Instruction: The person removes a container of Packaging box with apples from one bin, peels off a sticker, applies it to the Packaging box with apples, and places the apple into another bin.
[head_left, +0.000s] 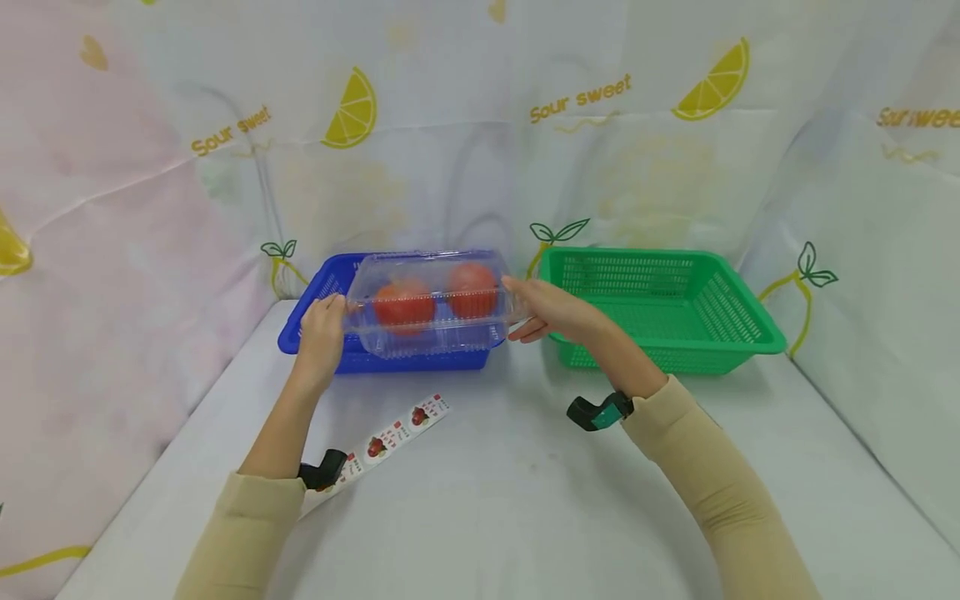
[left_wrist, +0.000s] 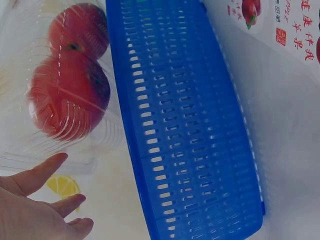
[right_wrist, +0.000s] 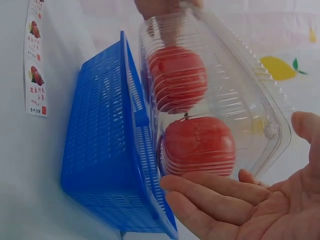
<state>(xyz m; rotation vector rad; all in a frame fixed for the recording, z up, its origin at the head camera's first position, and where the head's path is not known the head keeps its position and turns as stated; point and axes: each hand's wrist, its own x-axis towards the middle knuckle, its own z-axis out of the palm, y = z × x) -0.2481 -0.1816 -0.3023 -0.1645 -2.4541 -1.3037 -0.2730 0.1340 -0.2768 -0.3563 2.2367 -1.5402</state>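
Observation:
A clear plastic clamshell box [head_left: 438, 333] with two red apples [head_left: 405, 307] inside is held up over the blue basket [head_left: 412, 362]. At its left end, my left hand [head_left: 322, 333] grips the rim; part of this hand [left_wrist: 35, 210] shows in the left wrist view, some fingers spread. My right hand [head_left: 551, 310] holds the opposite end, thumb above and fingers below. In the right wrist view those fingers [right_wrist: 215, 200] stretch under the box near one apple [right_wrist: 200, 147]. Whether the lid is fully latched cannot be told.
A green basket [head_left: 738, 354] stands to the right of the blue one. On the white table [head_left: 510, 517] lies a strip of apple labels [head_left: 386, 442], near the left forearm. Behind hangs a patterned cloth [head_left: 465, 167] with lemon prints.

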